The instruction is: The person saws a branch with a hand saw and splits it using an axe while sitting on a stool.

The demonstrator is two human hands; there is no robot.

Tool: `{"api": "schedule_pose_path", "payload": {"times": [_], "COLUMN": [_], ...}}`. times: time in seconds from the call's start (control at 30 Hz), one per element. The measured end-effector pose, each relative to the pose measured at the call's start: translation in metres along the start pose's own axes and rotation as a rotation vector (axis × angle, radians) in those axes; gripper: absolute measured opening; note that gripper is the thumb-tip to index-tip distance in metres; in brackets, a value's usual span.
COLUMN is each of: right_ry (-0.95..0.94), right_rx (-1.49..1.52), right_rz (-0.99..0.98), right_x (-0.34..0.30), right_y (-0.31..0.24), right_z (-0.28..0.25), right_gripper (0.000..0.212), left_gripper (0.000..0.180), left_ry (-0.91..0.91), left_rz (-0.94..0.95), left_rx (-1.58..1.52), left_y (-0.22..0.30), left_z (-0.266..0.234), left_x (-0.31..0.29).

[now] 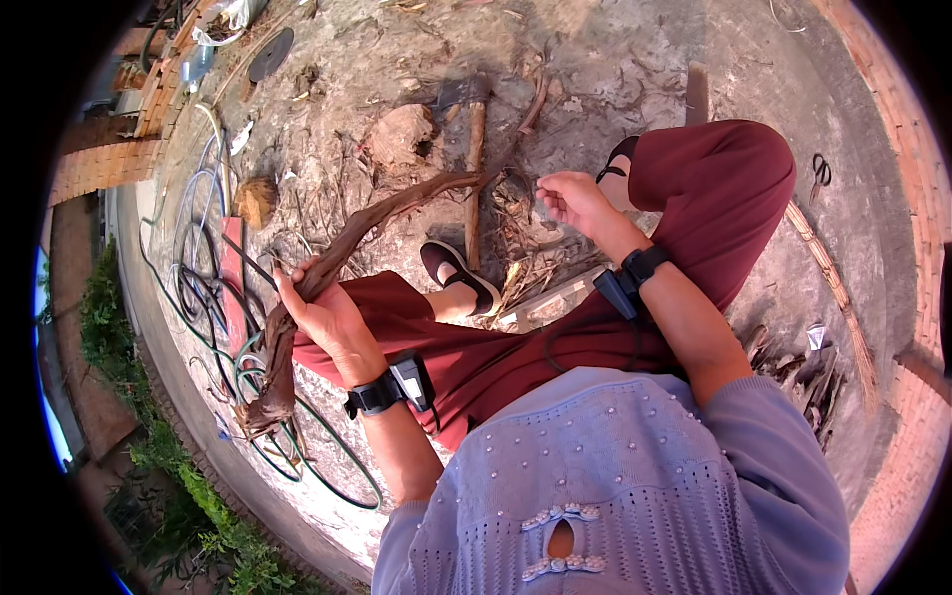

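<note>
A long, twisted brown branch [397,203] slants from the lower left up toward the middle. My left hand [322,307] is wrapped round its thick part. From the same hand a thin dark bar [248,260] sticks out to the left; its kind is unclear. My right hand [575,201] is closed, fingers curled, just right of the branch's thin far part; anything inside them is hidden. An axe [476,178] with a wooden handle and dark head lies on the ground, its handle passing beneath the branch. Beside it sits a pale cut stump [402,134].
Coiled hoses [198,253] and a red plank [232,268] lie at the left. Bark scraps [516,223] litter the ground between my feet. Scissors [820,177], a straw broom [833,283] and a wood pile [808,382] are at the right.
</note>
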State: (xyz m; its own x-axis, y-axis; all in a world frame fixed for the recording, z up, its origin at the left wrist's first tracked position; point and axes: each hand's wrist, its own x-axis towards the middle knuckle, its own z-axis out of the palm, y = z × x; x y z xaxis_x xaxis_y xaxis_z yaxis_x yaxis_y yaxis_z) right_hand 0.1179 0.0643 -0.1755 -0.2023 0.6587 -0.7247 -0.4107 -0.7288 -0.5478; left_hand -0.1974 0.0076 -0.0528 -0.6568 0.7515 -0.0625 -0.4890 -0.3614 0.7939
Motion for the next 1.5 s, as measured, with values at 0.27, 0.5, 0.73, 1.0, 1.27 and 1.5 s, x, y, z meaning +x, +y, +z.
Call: {"api": "schedule_pose_path", "payload": {"times": [0.27,0.5,0.73,1.0,1.27,1.5], "right_ry": [0.099,0.101,0.129,0.108,0.060,0.016], "right_rx": [0.031,0.003,-0.007,-0.068,-0.002,0.034], "right_rz": [-0.084,-0.055,-0.032,0.019,0.056,0.043], "right_x": [0.018,0.020,0.024,0.026,0.016,0.017], "right_y": [-0.008,0.007,0.016,0.011,0.011,0.009], "right_z": [-0.015,-0.009,-0.004,-0.005,0.007,-0.002], "right_gripper": [0.007,0.006,0.005,0.008,0.009,0.010], "left_gripper": [0.022,0.015,0.030,0.021,0.020,0.020], "left_ry": [0.127,-0.101,-0.417,-0.813,-1.025,-1.013], "left_rz": [-0.023,-0.016,0.064,0.124,0.156,0.127], "left_rx": [-0.022,-0.151,0.026,0.386,0.424,0.426], "left_y": [-0.017,-0.004,0.013,0.022,0.028,0.025], "left_z": [-0.013,-0.020,0.016,0.046,0.065,0.071], "left_x": [-0.004,-0.011,-0.003,-0.051,-0.074,-0.083]}}
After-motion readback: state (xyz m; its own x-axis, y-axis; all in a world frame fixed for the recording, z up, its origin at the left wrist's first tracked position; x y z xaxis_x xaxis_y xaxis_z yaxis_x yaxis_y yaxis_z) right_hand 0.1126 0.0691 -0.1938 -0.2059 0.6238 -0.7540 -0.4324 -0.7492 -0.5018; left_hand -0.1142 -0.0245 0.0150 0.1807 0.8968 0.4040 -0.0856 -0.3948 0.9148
